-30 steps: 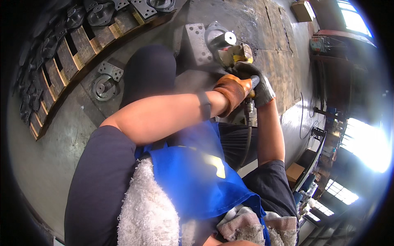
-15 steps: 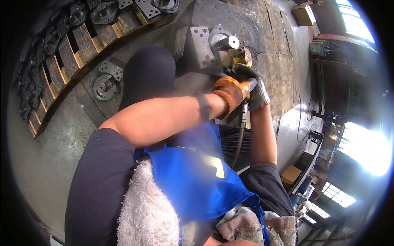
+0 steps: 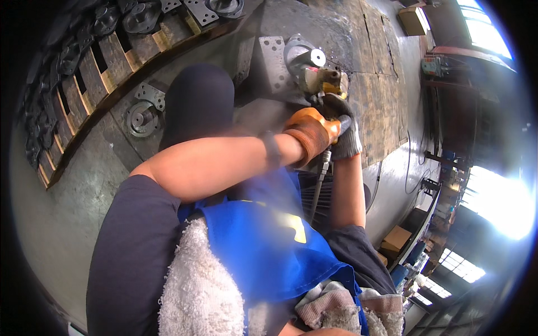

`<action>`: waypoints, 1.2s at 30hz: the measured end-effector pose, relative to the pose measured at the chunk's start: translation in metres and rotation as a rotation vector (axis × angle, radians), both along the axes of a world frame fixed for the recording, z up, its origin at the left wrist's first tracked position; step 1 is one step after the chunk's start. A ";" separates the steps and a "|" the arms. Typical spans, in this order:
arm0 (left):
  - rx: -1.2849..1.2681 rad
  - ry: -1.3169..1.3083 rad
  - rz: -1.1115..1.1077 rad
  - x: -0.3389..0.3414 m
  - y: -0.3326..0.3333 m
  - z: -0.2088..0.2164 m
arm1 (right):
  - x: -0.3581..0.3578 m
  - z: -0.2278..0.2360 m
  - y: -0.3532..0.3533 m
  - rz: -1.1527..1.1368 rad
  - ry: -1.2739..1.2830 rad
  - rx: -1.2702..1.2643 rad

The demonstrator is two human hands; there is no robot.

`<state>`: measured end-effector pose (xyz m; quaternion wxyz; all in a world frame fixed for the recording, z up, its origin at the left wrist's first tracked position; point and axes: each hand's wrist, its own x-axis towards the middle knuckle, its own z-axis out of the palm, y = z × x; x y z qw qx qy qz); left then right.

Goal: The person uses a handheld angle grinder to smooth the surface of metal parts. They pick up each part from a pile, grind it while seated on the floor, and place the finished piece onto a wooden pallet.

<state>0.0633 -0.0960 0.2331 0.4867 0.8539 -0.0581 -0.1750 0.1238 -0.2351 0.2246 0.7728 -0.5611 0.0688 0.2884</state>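
Both my gloved hands are closed around a yellowish air-powered grinder (image 3: 328,82), whose hose (image 3: 319,187) runs back toward my lap from a metal coupling. My left hand (image 3: 311,130), in an orange glove, wraps the rear of the tool. Beside it, my right hand (image 3: 347,131), in a grey-and-white glove, grips the handle, which the fingers mostly hide. The tool's head lies right by a steel part with a perforated plate (image 3: 274,63), a round flange (image 3: 297,49) and a short shaft (image 3: 318,57). Whether the tool touches that part cannot be told.
A similar flanged part (image 3: 144,118) lies on the floor left of my knee. Along the far left, a wooden pallet (image 3: 92,84) holds several dark metal parts. Worn wooden boards (image 3: 381,106) are on the right. Cardboard boxes (image 3: 413,21) stand farther off.
My hands and the grinder have drawn slightly back toward me, and the tool's head has tilted, showing more of its body. The hose has swung left. The steel part stays put.
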 end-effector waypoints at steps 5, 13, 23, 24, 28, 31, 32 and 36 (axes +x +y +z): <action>0.225 -0.357 -0.306 -0.010 0.003 0.027 | -0.008 0.058 0.002 0.366 -0.532 -0.588; -0.301 -0.616 0.278 0.049 -0.080 0.003 | 0.047 0.147 0.065 0.777 -0.361 -1.120; 0.271 -0.570 0.425 0.095 -0.050 0.032 | 0.118 0.164 0.175 1.869 -0.830 -1.231; 0.333 -0.546 0.371 0.094 -0.045 0.036 | 0.125 0.155 0.170 1.637 -0.608 -1.202; 0.394 -0.716 -0.211 0.051 0.038 0.051 | 0.183 0.113 0.123 1.438 -0.182 -1.254; 0.370 -0.570 -0.167 0.053 0.047 0.059 | 0.200 0.104 0.124 1.480 -0.142 -1.269; 0.300 -0.477 -0.161 0.050 0.060 0.067 | 0.200 0.102 0.126 1.463 -0.123 -1.257; 0.327 -0.369 -0.132 0.067 0.031 0.047 | 0.173 0.097 0.157 1.488 -0.088 -1.279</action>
